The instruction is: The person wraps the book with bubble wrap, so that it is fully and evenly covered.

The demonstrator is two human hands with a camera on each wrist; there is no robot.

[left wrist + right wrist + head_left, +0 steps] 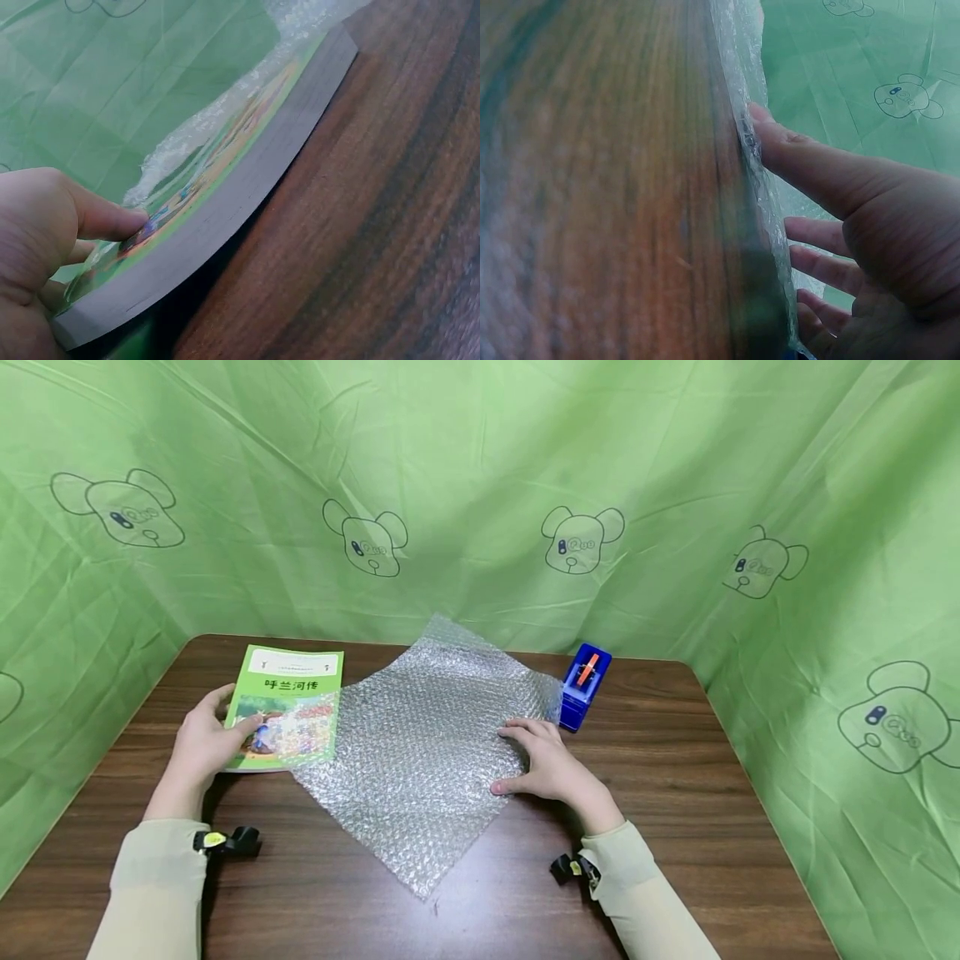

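A green paperback book [296, 665] with a colourful picture on its cover lies at the left of the table. My left hand [204, 742] grips its left edge, thumb on the cover and fingers at the side; the left wrist view shows its pale page block [217, 232] bowed, raised off the wood at the near end. Bubble wrap [427, 752] is spread in a diamond over the table's middle, its left corner overlapping the cover. On its right edge rests my right hand [551, 766], fingers spread and loosely bent, thumb touching the wrap in the right wrist view.
A blue tape dispenser [576, 697] with an orange middle stands just behind the right hand, beside the wrap's right corner. Green curtains [465, 468] with bear-head drawings hang around the dark wooden table [660, 793] at the back and sides.
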